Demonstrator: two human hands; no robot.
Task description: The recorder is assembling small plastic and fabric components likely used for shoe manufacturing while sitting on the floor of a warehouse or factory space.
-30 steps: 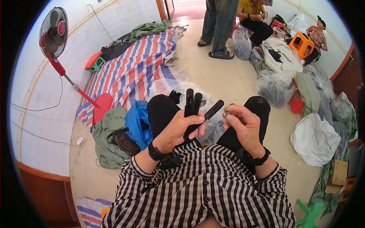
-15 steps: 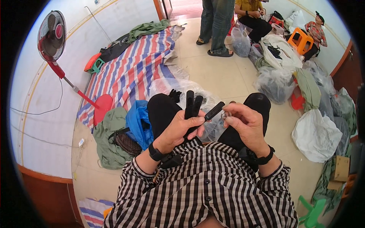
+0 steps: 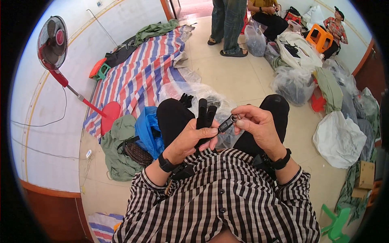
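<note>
Bright, even light; fisheye bending, black corners.

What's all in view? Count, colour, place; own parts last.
strips: at least three, black, in left grip
metal ring: one, silvery, at right grip
pedestal fan: one, red and dark, upper left
striped tarp: red, white, blue, upper left; another piece lower left
blue bag: one, left of centre
woven item, kind unclear: one, brown, left
plastic bags: several, translucent, centre and right
white sacks: at least two, right, upper right
stool: one, orange, upper right
cardboard boxes: at least one, brown, right
other people: three, top
wristbands: one per wrist, black
left grip: one, bare, centre
right grip: one, bare, right of centre
</note>
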